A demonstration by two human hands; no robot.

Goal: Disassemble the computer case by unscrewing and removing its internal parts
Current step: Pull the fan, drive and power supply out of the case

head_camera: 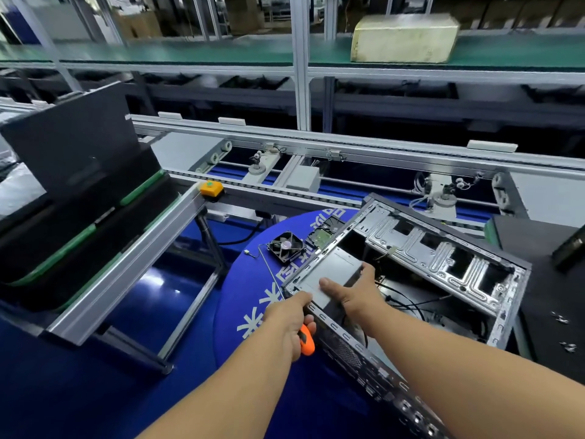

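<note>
Open computer case point(443, 261) lies on its side across the blue round counter point(250, 299), side panel off, bare metal tray facing up. Left hand point(289, 324) has its grip clamped on an orange-handled screwdriver point(306, 340) at the case's near-left edge; right hand point(354, 289) reaches inside with its grip wrapped on the grey power supply point(329, 274) in the case's left end. A removed black fan point(286, 247) and a hard drive point(326, 232) sit on the counter just beyond the case; loose screws point(560, 320) lie to the right.
</note>
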